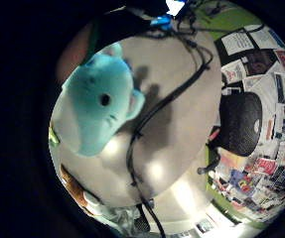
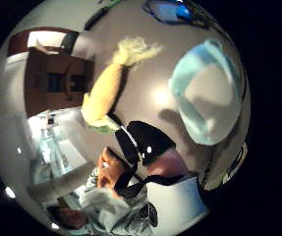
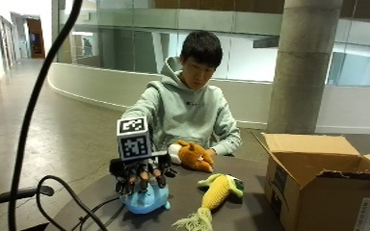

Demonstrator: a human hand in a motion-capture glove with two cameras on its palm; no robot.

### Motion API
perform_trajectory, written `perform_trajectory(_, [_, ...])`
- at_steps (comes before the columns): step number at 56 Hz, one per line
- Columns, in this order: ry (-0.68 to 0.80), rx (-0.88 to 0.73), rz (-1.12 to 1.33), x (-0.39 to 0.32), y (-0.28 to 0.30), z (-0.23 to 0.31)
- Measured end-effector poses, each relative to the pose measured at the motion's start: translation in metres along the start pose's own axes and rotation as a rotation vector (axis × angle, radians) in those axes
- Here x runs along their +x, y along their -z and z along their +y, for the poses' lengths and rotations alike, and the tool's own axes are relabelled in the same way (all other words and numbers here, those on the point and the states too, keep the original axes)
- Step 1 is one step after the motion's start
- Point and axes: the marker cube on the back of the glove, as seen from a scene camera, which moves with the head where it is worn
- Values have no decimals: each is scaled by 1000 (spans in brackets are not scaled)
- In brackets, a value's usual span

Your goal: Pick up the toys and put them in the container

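Blue toy point(image 3: 147, 199) at the surface's point(image 3: 249, 211) near edge sits under our gloved right hand point(image 3: 140, 175), fingers curling onto it. Corn point(image 3: 218, 191), orange toy point(image 3: 191, 155) remain; nothing visibly boxed point(image 3: 313, 187).

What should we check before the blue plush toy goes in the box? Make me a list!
1. Gloved right hand on the light blue plush toy, fingers curled over its top: ok.
2. Toy lifted off the dark round table: cannot tell.
3. Brown cardboard box open, flaps up: ok.
4. Yellow corn-shaped plush toy lies between blue toy and box, so lift over it: not ok.
5. Brown plush toy held by the bare hand, out of the way: ok.
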Motion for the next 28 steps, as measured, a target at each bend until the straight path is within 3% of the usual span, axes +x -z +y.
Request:
perform_trajectory(6, [-9,-51,-24,5,-28,-5])
perform_trajectory(14, [21,91,-33,4,-41,-11])
perform_trajectory(28, [77,187,-106,-4,-39,-23])
